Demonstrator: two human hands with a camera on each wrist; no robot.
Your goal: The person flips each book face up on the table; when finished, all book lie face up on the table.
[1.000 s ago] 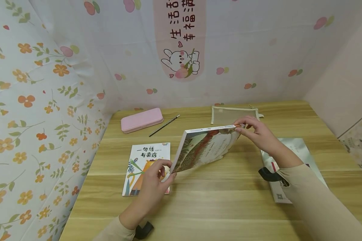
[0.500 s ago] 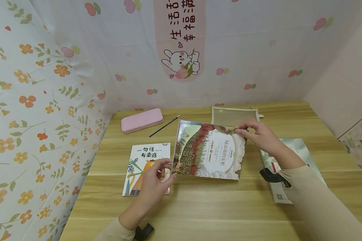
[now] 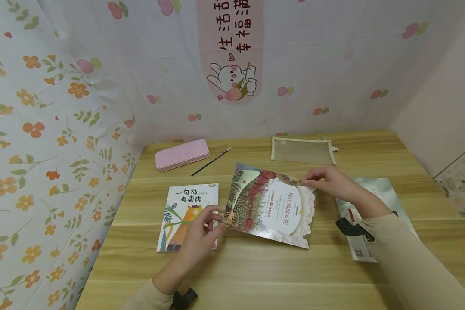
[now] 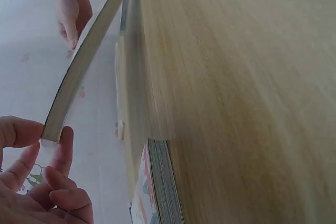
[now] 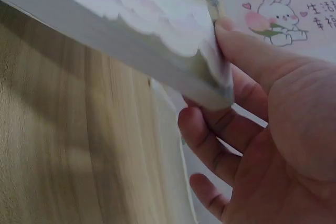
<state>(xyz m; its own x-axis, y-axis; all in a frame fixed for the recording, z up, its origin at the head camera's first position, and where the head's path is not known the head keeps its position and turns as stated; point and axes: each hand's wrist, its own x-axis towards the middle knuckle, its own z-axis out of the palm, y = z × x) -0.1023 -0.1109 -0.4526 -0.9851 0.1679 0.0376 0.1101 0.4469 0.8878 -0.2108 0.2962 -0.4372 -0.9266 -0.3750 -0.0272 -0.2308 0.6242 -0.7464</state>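
Note:
A picture book (image 3: 271, 204) with a red braid and a white oval on its cover is held between both hands, tilted, its cover facing up. My left hand (image 3: 201, 230) pinches its left edge between thumb and fingers. At the upper right corner, my right hand (image 3: 331, 187) pinches the book with the thumb on the cover and fingers beneath. In the left wrist view the book's page edge (image 4: 79, 72) slants up off the wooden table (image 4: 236, 93). A white book with an orange animal (image 3: 187, 215) lies beside my left hand, partly covered by it.
Under the right forearm lies a pale green book (image 3: 377, 193). Along the back of the table are a pink pencil case (image 3: 182, 155), a dark pencil (image 3: 211, 161) and a mesh zip pouch (image 3: 304, 150). A patterned cloth (image 3: 314, 64) hangs behind.
The book has turned from steeply tilted, spine showing, to cover facing up, and has come lower. My right hand has moved down a little with its corner; the left has stayed nearly still.

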